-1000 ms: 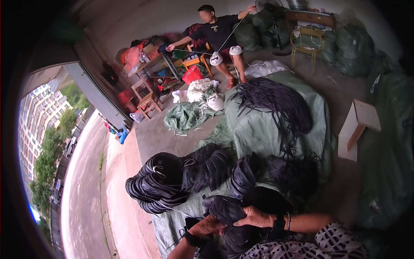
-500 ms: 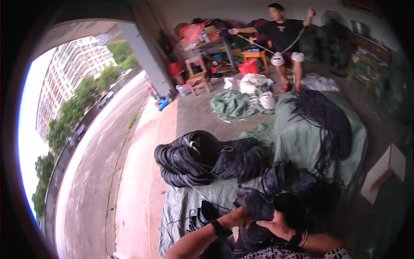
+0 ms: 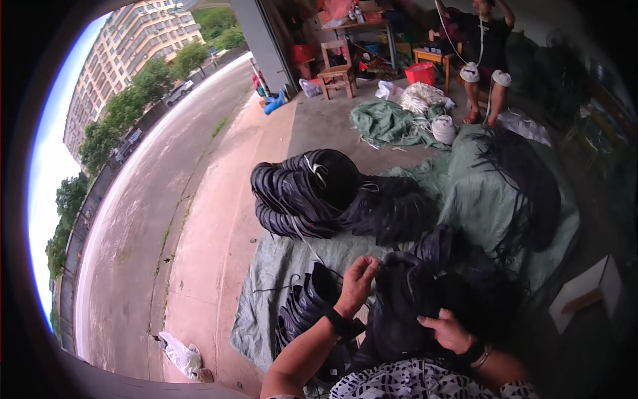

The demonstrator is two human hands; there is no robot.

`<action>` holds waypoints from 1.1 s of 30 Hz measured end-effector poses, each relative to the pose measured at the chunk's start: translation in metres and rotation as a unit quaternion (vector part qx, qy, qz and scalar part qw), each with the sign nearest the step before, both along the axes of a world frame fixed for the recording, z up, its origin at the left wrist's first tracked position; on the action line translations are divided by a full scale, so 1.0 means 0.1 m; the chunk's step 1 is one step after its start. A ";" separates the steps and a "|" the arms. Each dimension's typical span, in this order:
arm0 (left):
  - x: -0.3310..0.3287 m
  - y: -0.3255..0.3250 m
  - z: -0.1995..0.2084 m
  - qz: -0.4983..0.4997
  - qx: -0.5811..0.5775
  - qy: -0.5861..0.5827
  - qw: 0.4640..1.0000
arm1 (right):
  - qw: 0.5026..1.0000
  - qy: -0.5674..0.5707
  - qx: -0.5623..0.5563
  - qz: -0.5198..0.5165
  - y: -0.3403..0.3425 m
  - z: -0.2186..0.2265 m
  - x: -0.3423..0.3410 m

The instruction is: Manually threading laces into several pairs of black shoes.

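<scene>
Our left hand (image 3: 359,282) is pinched nearly closed (catch, if any: can't tell). Dark fabric piece (image 3: 399,312) sits at its 4 o'clock, long axis roughly 12–6; right hand (image 3: 453,332) nearer, thumb spread over it, fingers' grip hidden.

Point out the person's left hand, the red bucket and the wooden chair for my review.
Left hand (image 3: 357,286): head view, on the back of the hand.
Red bucket (image 3: 421,76): head view, on its outer wall.
Wooden chair (image 3: 337,70): head view, on the seat.

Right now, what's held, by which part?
Right hand seems to hold a dark piece by its right side. Left hand, near its top: hold can't be told.
</scene>
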State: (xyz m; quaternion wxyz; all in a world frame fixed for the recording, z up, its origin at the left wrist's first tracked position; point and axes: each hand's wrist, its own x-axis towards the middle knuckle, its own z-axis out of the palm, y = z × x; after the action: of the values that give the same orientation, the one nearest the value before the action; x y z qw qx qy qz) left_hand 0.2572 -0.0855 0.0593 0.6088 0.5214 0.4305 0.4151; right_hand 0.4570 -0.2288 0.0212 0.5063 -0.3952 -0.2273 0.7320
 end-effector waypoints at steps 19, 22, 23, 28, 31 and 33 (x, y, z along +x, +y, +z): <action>0.32 -0.06 -0.21 -0.110 0.180 0.151 0.966 | 0.721 -0.564 0.401 -0.014 0.68 0.51 0.39; 0.25 0.01 -0.33 -0.133 0.069 0.052 0.987 | 0.778 -0.531 0.335 -0.001 0.75 0.40 0.42; 0.23 0.00 -0.29 -0.111 0.071 0.042 0.990 | 0.792 -0.515 0.328 0.000 0.75 0.45 0.42; 0.27 0.08 -0.27 -0.137 0.048 0.029 0.989 | 0.840 -0.473 0.259 0.056 0.78 0.33 0.59; 0.38 0.04 -0.22 -0.153 0.078 0.052 0.984 | 0.814 -0.519 0.250 0.074 0.73 0.39 0.67; 0.35 0.00 -0.21 -0.155 0.079 0.070 0.982 | 0.797 -0.536 0.247 0.124 0.69 0.45 0.66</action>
State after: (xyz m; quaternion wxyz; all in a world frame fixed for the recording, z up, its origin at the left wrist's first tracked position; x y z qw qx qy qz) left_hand 0.2923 -0.0860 0.0381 0.5908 0.6564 0.3517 0.3105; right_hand 0.5226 -0.1596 0.0660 0.2888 -0.5542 -0.6829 0.3783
